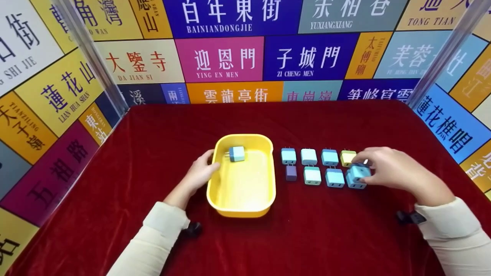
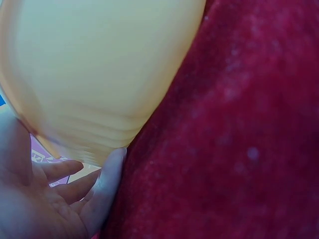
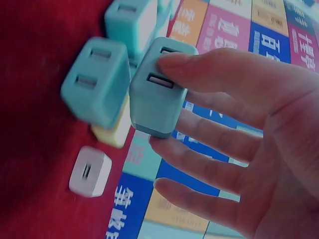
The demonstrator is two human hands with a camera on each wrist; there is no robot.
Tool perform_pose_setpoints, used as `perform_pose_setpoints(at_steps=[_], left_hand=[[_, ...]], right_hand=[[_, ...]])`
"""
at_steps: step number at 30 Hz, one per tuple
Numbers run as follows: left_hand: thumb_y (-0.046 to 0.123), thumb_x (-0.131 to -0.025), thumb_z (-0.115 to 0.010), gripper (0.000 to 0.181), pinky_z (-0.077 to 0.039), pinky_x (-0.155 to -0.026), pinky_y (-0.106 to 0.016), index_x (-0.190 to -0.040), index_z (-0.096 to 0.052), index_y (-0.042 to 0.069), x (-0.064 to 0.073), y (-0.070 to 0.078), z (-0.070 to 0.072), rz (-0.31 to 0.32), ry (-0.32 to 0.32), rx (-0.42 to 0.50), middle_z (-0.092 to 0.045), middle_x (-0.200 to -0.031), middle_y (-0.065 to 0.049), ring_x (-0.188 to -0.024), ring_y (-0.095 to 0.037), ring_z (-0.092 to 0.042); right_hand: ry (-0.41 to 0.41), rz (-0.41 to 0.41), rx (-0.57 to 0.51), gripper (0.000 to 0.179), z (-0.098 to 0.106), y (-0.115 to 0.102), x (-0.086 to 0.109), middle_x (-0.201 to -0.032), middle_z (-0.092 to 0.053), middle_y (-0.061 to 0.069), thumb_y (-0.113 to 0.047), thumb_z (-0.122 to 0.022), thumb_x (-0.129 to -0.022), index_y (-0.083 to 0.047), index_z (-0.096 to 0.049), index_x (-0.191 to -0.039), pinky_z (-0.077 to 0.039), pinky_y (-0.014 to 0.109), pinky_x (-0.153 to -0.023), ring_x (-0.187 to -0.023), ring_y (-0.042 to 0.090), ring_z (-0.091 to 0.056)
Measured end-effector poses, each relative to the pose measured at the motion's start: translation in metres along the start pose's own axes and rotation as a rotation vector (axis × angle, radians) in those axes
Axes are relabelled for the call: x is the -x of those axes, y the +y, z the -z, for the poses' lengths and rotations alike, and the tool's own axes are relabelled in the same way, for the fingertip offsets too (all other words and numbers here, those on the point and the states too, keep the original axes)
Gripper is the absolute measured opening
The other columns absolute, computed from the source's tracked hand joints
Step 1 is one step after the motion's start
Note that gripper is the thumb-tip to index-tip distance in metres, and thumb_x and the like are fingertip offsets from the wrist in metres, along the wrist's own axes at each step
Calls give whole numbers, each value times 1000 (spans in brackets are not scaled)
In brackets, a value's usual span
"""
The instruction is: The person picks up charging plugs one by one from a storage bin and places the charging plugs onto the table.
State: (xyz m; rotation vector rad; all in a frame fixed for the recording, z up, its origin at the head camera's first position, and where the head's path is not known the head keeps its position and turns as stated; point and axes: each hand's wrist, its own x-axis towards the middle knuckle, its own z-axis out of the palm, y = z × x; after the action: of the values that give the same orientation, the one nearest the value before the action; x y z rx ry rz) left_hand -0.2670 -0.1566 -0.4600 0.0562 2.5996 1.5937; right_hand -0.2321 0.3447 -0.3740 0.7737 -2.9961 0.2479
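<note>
My left hand (image 1: 201, 168) grips the left rim of a yellow plastic bin (image 1: 241, 209); the left wrist view shows fingers against the bin's wall (image 2: 99, 74). Inside the bin, near its far left corner, lies a blue-and-white USB charger (image 1: 238, 153) with prongs pointing left. My right hand (image 1: 387, 168) pinches a light-blue two-port USB charger (image 3: 157, 97) between thumb and fingers. In the head view, that charger appears over another blue charger (image 1: 356, 184) at the right end of the front row. A yellowish charger (image 1: 347, 157) sits just beyond the right hand.
Two rows of chargers lie right of the bin, among them a blue one (image 1: 288, 156), a whitish one (image 1: 308, 156) and a small purple one (image 1: 291, 173). A small white charger (image 3: 89, 172) shows in the right wrist view. Dark red cloth (image 1: 291, 237) covers the table; sign-printed panels (image 1: 222, 57) surround it.
</note>
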Motion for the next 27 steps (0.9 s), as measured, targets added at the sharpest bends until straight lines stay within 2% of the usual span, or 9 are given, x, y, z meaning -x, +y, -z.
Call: perform_pose_setpoints(at_steps=[3, 7, 17, 27], left_hand=[[16, -97, -57, 60, -55, -101, -43, -157, -50, 9, 0, 0, 0, 1, -3, -9, -62, -144, -16, -118, -28, -63], [15, -98, -57, 60, -55, -101, -43, -157, -50, 8, -1, 0, -1, 6, -5, 5, -62, -145, -17, -119, -28, -63], [15, -99, -57, 60, -54, -104, -44, -158, -49, 7, -2, -1, -2, 0, -8, 7, -60, -148, -17, -122, -29, -62], [16, -99, -57, 60, -53, -105, -45, -158, -49, 8, 0, 0, 0, 12, -2, -7, -60, -148, -17, -123, -29, -62]], right_hand=[[-9, -34, -10, 39, 2, 12, 7, -116, -74, 11, -17, -91, -79, -11, -79, -116, -58, 50, -81, -94, 26, -64], [-14, -71, -20, 41, 2, 25, 12, -117, -74, 12, -17, -92, -79, -10, -79, -118, -58, 55, -86, -99, 29, -63], [-58, -102, -22, 43, 1, 41, 18, -108, -73, 10, -14, -92, -76, -7, -78, -115, -58, 52, -80, -92, 26, -60], [-97, -85, -38, 44, -10, 49, 14, -103, -72, 5, -13, -93, -74, -7, -79, -116, -55, 47, -74, -87, 23, -60]])
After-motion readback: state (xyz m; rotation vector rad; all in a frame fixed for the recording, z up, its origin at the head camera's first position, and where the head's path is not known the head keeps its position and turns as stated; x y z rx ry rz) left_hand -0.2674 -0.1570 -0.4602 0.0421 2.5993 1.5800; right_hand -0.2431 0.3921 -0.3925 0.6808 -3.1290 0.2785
